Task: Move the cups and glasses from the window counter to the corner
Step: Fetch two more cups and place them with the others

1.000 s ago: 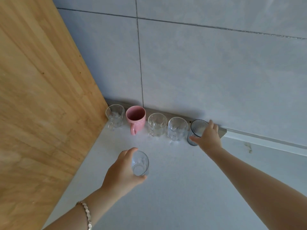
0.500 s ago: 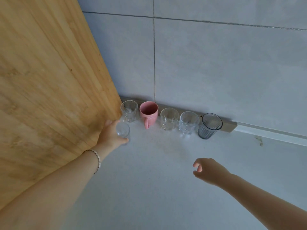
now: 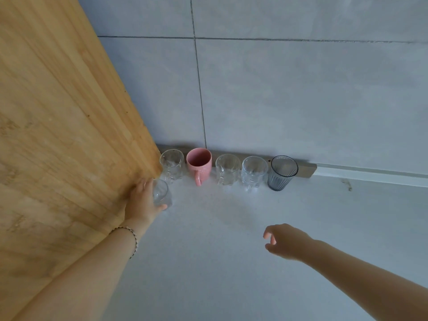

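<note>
Left hand point(image 3: 141, 202) wraps clear glass point(image 3: 161, 193) beside wooden panel point(image 3: 64, 135), just before row of 5 cups at wall. Right hand point(image 3: 287, 242) empty above counter point(image 3: 231, 262), fingers loosely curled.

Five vessels, from a clear glass point(image 3: 171, 163) to a grey tumbler point(image 3: 282, 172), lined the tabletop's point(image 3: 231, 262) back edge. A wooden panel point(image 3: 58, 135) walled its left edge. The middle and front lay open.

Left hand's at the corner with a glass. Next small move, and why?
Probably let go and draw back. The left hand holds the small clear glass low by the wooden panel, in front of the row's end glass; it looks set down. The right hand is empty.
</note>
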### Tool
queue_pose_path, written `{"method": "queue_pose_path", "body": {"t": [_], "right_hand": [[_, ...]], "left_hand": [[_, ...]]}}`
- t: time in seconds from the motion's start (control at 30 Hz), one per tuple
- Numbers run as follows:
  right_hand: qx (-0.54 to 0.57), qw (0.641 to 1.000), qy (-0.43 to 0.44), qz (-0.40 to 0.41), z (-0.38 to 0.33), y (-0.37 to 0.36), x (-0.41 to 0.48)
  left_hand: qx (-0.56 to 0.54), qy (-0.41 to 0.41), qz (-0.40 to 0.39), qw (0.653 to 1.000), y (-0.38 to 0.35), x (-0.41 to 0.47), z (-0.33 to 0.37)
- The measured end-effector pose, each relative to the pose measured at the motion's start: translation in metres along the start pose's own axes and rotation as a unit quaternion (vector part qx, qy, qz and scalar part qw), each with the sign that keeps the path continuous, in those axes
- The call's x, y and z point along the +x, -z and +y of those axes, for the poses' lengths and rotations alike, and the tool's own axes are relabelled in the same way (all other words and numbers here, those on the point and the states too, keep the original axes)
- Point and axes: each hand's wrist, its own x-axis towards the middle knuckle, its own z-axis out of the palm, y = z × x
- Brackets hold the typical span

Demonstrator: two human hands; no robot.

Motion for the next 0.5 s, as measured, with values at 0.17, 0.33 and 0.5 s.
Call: {"method": "queue_pose_path", "body": {"t": [0.17,0.33,0.5], "right_hand": [[-0.015,0.998,-0.016,-0.051,0.015,0.002,-0.012],[0.009,0.997,-0.056,-0.057,0.062,-0.004,-0.044],[0.052,0.988,-0.139,-0.034,0.150,-0.015,-0.099]], "left_hand": [[0.145,-0.125,0.010,0.981,-0.008,-0.039,0.058],[0.112,-0.124,-0.281,0.945,-0.053,-0.080,0.156],[0.118,-0.236,-0.337,0.904,-0.105,-0.130,0.266]]}}
